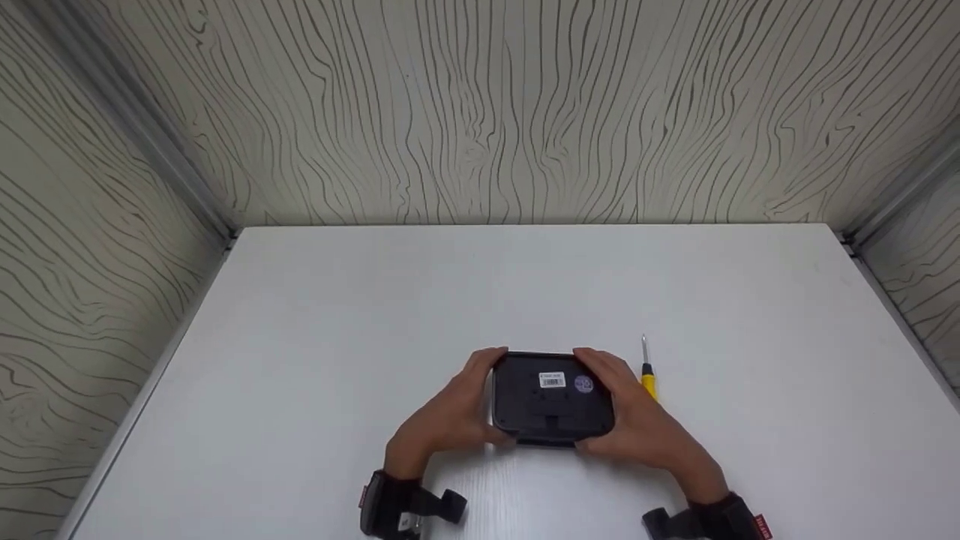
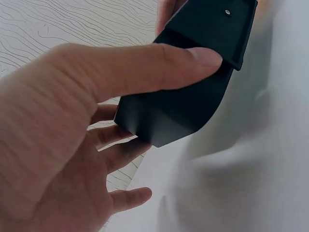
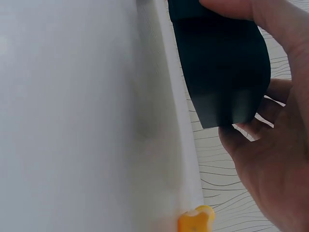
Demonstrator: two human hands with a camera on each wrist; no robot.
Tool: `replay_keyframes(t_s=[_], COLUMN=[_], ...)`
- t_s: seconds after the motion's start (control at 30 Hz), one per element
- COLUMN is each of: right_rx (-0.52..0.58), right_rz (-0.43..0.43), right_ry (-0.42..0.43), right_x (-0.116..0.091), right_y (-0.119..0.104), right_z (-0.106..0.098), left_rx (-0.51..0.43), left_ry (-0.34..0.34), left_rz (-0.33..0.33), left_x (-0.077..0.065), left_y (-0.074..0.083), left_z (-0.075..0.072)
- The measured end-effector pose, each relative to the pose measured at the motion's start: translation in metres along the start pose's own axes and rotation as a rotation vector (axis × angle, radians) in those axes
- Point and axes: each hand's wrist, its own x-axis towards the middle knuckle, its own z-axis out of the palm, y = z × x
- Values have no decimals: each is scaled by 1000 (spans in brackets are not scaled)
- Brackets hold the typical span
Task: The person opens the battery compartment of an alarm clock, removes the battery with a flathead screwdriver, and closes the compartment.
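Observation:
A black, rounded-corner device [image 1: 553,409] is held between both hands over the table, its labelled underside facing the head camera. A white barcode sticker [image 1: 552,379] and a round purple sticker [image 1: 583,384] sit on that face. My left hand [image 1: 459,409] grips the left end, thumb on the near edge and fingers at the far edge. In the left wrist view, the thumb lies across the dark casing [image 2: 169,108], close to a small screw [image 2: 227,12]. My right hand [image 1: 632,416] holds the opposite end the same way. The device's other face is hidden.
Just right of my right hand lies a screwdriver [image 1: 648,379] with a yellow and black handle, its shaft pointing away. The white table [image 1: 337,315] is bounded by wood-grain panels [image 1: 480,112] at the back and sides. Each wrist wears a black camera strap [image 1: 394,502].

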Motion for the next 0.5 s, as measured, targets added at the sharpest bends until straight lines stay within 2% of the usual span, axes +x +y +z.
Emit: replay_keyframes(t_s=[0.33, 0.5], right_rx=[6, 13], right_rz=[14, 17], right_ry=[-5, -8], right_x=[1, 1], right_y=[1, 3], right_z=[2, 4], left_rx=[0, 19], left_ry=[5, -2], left_rz=[8, -21], left_x=[0, -1], left_y=[-3, -3], left_z=[1, 2])
